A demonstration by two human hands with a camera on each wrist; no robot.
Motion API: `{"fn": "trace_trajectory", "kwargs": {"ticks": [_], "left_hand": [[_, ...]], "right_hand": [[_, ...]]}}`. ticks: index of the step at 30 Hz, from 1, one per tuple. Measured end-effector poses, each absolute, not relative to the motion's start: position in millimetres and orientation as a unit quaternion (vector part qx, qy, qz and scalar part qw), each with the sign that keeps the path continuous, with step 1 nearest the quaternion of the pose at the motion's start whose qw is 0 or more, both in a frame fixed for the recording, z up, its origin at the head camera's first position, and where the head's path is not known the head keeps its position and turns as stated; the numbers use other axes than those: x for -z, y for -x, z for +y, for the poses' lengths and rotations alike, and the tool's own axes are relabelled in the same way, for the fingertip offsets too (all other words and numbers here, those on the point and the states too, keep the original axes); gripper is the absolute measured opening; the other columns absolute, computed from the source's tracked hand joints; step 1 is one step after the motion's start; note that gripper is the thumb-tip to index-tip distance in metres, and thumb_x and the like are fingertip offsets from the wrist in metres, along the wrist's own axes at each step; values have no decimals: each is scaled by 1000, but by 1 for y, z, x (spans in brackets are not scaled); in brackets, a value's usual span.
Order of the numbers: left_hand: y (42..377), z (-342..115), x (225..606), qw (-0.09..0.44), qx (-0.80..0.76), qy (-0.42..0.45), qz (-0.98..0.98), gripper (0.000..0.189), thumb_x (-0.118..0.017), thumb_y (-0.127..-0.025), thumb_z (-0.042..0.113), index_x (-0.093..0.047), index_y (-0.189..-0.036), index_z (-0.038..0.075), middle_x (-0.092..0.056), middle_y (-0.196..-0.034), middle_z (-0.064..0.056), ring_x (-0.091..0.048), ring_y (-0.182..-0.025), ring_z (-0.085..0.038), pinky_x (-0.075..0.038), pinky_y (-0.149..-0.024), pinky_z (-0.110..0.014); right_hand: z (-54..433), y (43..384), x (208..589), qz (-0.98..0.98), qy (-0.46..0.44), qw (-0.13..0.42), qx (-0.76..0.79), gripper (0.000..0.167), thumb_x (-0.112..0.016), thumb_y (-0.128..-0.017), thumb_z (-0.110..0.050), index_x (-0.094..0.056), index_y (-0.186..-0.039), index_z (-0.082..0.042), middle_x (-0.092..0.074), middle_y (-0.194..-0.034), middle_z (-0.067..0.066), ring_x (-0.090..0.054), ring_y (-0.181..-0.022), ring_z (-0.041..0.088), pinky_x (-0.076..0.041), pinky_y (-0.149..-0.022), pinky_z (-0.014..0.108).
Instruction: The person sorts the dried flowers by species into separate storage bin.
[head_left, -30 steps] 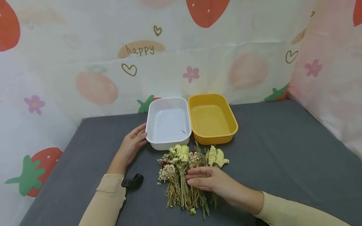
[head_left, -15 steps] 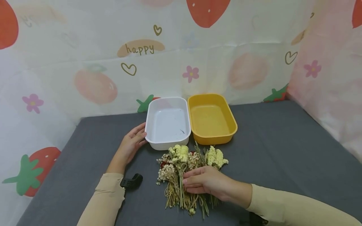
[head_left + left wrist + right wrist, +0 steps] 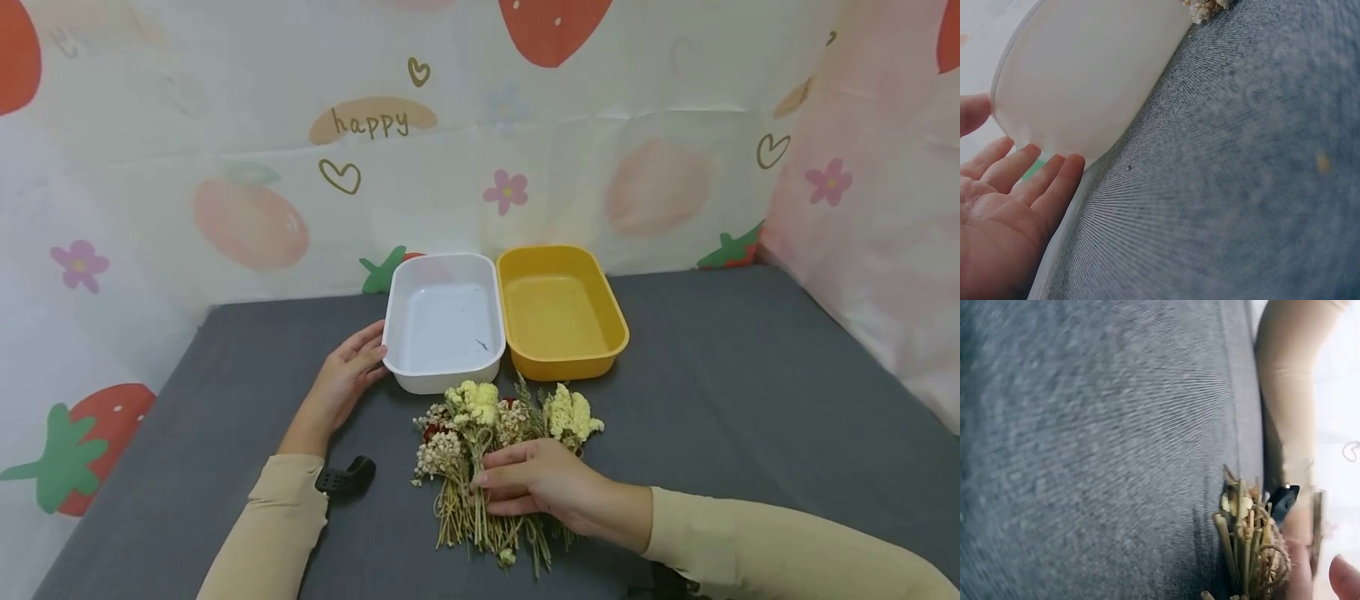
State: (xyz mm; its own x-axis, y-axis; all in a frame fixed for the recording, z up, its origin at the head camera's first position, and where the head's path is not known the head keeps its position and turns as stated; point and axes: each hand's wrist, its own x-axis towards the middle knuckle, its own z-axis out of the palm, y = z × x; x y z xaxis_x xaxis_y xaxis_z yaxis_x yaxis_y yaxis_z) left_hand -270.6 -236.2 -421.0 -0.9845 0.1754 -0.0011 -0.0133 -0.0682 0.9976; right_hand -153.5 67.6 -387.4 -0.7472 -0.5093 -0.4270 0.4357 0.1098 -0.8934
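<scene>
Straight fingers of my left hand (image 3: 341, 379) touch the near left side of a white plastic basin (image 3: 444, 383). In the left wrist view those fingertips (image 3: 1072, 164) lie along its outer wall, thumb at the rim. Several dried flower bunches lie in front: a pale yellow one (image 3: 474, 402), a cream one (image 3: 438, 456) and another yellow one (image 3: 570, 414). Over their stems reaches my right hand (image 3: 551, 487), its thumb right at the left yellow bunch's stalks. The right wrist view has twine-tied stalks (image 3: 1247, 544), with a gap between thumb and finger (image 3: 1299, 575).
A yellow basin (image 3: 562, 368) stands against the white one's right side. Both are on a grey cloth-covered table (image 3: 735, 400), before a strawberry-print backdrop (image 3: 435, 192). A dark bit (image 3: 481, 343) lies in the white basin. A black strap (image 3: 347, 477) is at the left wrist.
My right hand has shifted left across the stems towards the left yellow bunch, its fingers spreading somewhat. The left hand stays at the white basin. The head view has tilted slightly.
</scene>
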Motion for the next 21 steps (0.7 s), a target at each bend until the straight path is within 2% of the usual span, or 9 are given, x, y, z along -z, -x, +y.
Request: {"fn": "trace_trajectory", "kwargs": {"ticks": [3, 8, 12, 18, 21], "left_hand": [[271, -236, 421, 62, -730, -62, 678, 59, -47, -105, 11, -22, -157, 0, -26, -163, -18, -53, -124, -2, -49, -94, -17], [271, -236, 423, 61, -734, -62, 674, 58, -46, -105, 10, -22, -157, 0, -26, -163, -19, -52, -126, -4, -49, -94, -17], [272, -236, 423, 64, -733, -59, 675, 58, -47, -105, 11, -23, -157, 1, -28, -163, -17, -51, -129, -6, -49, -95, -18], [272, -237, 423, 63, -728, -58, 680, 58, -47, -105, 11, -23, -157, 1, -27, -163, -17, -51, -127, -5, -49, -94, -17], [272, -237, 423, 64, -730, -61, 678, 58, -47, -105, 11, -23, -157, 0, -27, -163, -17, -52, -127, -5, -50, -94, -17]], "right_hand": [[65, 153, 390, 658, 28, 343, 669, 48, -67, -94, -10, -54, -134, 12, -72, -117, 18, -74, -95, 19, -60, -84, 34], [64, 151, 389, 659, 20, 339, 671, 48, -66, -95, -8, -52, -135, 13, -75, -110, 17, -75, -90, 14, -60, -79, 30], [66, 148, 385, 654, 18, 335, 678, 47, -66, -94, -7, -52, -135, 14, -72, -115, 18, -74, -93, 14, -60, -80, 30], [68, 142, 378, 659, 34, 327, 677, 46, -67, -94, -7, -55, -133, 13, -57, -138, 26, -71, -106, 22, -60, -84, 34], [69, 140, 373, 666, 35, 316, 675, 45, -68, -93, -8, -57, -132, 11, -56, -140, 27, -70, -108, 24, -60, -84, 35]]}}
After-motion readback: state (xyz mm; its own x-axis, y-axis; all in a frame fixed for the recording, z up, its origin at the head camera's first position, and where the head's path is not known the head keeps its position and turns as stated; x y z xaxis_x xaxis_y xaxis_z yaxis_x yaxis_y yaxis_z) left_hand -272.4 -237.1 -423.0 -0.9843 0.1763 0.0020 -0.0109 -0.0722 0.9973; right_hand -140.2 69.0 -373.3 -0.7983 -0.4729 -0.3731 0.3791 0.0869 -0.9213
